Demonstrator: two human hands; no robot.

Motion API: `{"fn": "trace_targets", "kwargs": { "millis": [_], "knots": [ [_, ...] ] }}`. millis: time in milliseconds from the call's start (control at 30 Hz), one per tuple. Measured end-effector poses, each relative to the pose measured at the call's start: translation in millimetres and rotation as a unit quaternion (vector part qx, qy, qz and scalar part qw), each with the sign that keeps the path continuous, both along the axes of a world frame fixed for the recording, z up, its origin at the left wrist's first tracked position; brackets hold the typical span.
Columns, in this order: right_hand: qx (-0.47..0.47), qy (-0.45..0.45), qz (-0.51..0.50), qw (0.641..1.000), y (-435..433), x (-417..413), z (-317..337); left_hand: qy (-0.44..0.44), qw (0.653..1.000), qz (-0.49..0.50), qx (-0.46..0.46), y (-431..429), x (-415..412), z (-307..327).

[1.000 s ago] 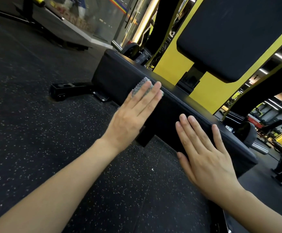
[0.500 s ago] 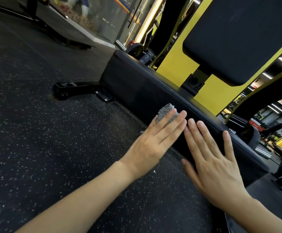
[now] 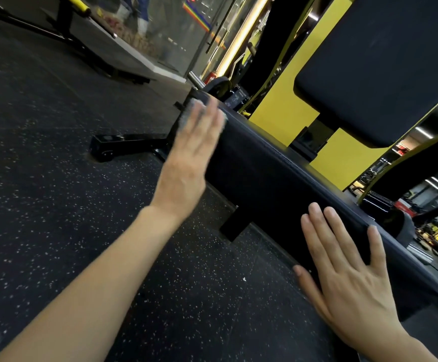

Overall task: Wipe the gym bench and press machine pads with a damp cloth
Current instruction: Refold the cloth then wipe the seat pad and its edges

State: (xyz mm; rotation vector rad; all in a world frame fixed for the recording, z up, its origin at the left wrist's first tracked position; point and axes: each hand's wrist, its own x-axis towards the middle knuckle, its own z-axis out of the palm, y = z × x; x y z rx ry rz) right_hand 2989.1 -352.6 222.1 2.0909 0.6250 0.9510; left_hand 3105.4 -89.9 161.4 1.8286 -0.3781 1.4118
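Left hand pressing cloth, bench foot beyond

There are 1 left hand, 1 right hand, 1 cloth, 1 bench pad and 1 press machine pad.

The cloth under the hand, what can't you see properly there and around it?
All in the head view:
1. Cloth: mostly hidden beneath the left hand and blurred; only grey edges show.
2. Bench pad top: seen almost edge-on, so wetness cannot be told.
3. Back pad: cut off by the top and right edges.
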Motion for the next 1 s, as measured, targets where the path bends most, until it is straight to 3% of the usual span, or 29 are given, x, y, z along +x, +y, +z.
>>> {"fn": "trace_targets", "kwargs": {
  "millis": [200,400,533,833,1000],
  "knots": [
    [0.008,-0.002,0.003,1.0,0.9,1.4,-1.0,0.0,0.998,-0.057,-0.041,-10.4,-0.6,1.5],
    [0.012,-0.008,0.005,1.0,1.8,2.0,-1.9,-0.034,0.994,-0.1,0.027,-40.5,-22.3,-2.3],
    [0.014,-0.012,0.01,1.0,1.9,2.7,-2.5,-0.049,0.995,-0.064,0.066,-37.0,-20.6,-1.3],
    [0.009,-0.012,0.014,1.0,0.6,4.5,-2.8,-0.054,0.998,-0.025,0.033,-12.6,1.4,5.6],
    [0.007,-0.012,0.008,1.0,-0.5,3.6,-3.3,-0.004,0.999,-0.03,-0.037,7.7,6.9,12.9]
  ]
}}
